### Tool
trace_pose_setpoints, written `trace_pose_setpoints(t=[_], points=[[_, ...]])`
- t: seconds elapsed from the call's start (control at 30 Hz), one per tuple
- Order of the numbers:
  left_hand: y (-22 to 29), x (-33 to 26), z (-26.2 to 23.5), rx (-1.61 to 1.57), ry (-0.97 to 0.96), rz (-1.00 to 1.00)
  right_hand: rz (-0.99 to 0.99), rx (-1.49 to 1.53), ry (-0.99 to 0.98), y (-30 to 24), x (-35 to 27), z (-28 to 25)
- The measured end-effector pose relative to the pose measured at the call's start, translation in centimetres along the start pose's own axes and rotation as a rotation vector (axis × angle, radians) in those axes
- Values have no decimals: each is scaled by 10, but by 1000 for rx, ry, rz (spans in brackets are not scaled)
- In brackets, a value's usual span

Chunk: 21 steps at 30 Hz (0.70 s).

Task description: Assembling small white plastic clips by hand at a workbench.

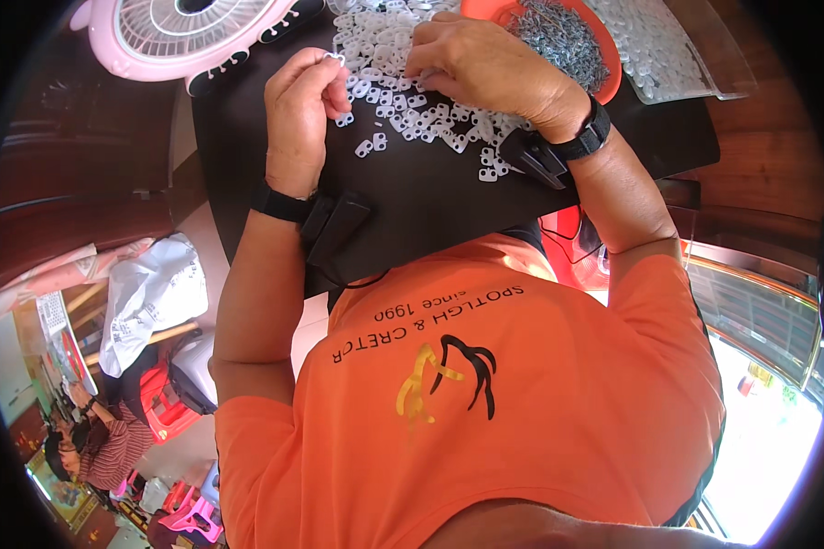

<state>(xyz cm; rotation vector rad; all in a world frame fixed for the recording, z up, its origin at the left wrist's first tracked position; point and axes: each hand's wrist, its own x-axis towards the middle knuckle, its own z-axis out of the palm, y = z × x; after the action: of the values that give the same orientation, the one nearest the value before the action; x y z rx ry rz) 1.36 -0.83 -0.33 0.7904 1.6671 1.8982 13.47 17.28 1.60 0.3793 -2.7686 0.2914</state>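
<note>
A white piece (335, 58) is pinched by the left hand (299, 102); the right hand (487, 71) and finished work cannot be judged; a loose pile (371, 48) is left.

Left grip (299, 102) in pinch pose

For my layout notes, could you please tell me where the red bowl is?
In the head view, the red bowl is at the top edge, right of centre, beside the right hand and the heap of white pieces.

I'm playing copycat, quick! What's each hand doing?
Left hand: closed, holding a small white piece.
Right hand: curled at the white pile; whether it holds anything cannot be told.
</note>
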Motion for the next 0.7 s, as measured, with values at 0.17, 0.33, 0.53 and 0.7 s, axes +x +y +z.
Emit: trace_pose_setpoints(t=[0.17,0.33,0.53,0.7], points=[[-4,5,-10,77,105,-32,42,95,63,-3,5,-4],[-14,10,-10,37,5,-80,91,49,100,-5,10,13],[-14,12,-8,15,32,-118,148,30,-24,-9,35,20],[-15,12,-8,7,22,-128,204,-40,-139,-7,44,24]])
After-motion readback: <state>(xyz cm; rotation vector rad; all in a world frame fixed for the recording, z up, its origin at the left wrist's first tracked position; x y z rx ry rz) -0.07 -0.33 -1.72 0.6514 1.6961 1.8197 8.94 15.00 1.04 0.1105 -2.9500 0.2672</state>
